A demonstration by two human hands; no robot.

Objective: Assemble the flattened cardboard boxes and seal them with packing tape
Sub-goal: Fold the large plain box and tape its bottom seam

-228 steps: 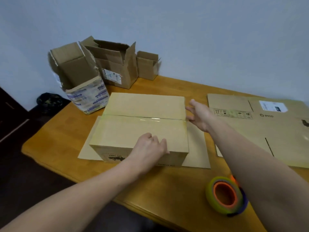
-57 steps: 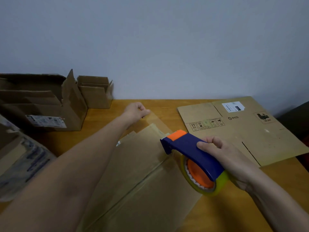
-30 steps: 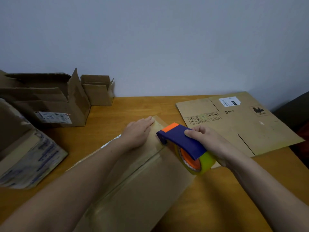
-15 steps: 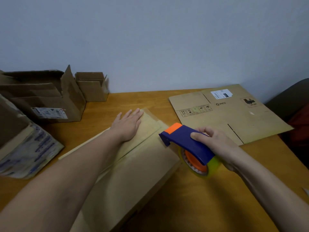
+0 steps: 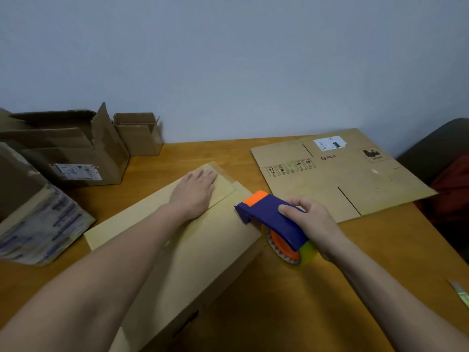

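Note:
An assembled brown cardboard box (image 5: 203, 252) lies on the wooden table (image 5: 317, 301), its closed top flaps facing me. My left hand (image 5: 195, 191) presses flat on the far flap, fingers straight. My right hand (image 5: 312, 224) grips the blue handle of a tape dispenser (image 5: 274, 219) with an orange tip and a yellow-green roll. The dispenser sits at the box's right edge, its nose over the top.
A flattened box (image 5: 337, 174) with a white label lies at the right back. Open cardboard boxes (image 5: 76, 151) stand at the left back, a smaller one (image 5: 139, 133) beside them. A printed box (image 5: 38, 224) lies on the left. A small blade-like item (image 5: 460, 292) is at the right edge.
My left hand drew back from the far end of the box and flattened on the flap. The dispenser moved from mid-seam to the box's right edge.

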